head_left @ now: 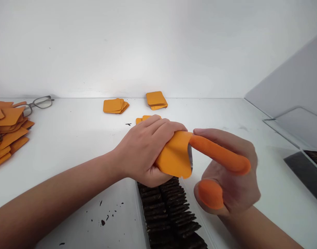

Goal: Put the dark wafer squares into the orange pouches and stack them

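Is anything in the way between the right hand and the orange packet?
Nothing I can see: the right hand's orange finger cover reaches the edge of the orange packet in the left hand.

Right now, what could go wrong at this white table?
1. The left hand holds the orange pouch over the dark, thin pieces; a slip might drop it onto them.
2. Loose dark crumbs lie on the table; they could cling to the pouch if set down there.
3. The glasses sit by a loose orange pile; if it slides, a lens might get scratched.
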Demonstrator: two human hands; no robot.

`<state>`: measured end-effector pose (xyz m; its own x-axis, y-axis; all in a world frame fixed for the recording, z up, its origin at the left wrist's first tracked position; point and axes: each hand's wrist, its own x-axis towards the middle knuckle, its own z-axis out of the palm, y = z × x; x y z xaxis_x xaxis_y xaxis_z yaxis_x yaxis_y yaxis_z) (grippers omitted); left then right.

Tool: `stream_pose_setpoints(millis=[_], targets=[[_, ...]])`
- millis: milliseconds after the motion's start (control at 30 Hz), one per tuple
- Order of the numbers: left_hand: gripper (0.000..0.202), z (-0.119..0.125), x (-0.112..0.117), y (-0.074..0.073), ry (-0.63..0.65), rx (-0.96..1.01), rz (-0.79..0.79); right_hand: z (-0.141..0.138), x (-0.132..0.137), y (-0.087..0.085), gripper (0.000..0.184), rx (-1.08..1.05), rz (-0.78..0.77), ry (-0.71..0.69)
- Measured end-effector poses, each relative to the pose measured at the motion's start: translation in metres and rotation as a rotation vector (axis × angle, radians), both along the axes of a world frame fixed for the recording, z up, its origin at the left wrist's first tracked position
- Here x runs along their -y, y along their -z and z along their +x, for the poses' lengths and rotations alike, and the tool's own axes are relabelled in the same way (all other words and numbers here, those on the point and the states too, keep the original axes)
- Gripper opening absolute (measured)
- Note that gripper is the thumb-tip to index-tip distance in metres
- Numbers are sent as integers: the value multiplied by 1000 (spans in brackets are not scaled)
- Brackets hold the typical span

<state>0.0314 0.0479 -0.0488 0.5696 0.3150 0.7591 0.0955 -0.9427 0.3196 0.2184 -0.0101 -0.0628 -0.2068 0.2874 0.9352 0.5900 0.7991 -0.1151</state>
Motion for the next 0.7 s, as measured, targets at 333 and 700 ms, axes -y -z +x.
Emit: stream_pose_setpoints(millis=[333,700], targets=[[35,1,0,2,-79,36,51,4,0,-7,48,114,80,53],[34,2,2,3,-108,106,17,9,-4,-17,27,227,87,48]])
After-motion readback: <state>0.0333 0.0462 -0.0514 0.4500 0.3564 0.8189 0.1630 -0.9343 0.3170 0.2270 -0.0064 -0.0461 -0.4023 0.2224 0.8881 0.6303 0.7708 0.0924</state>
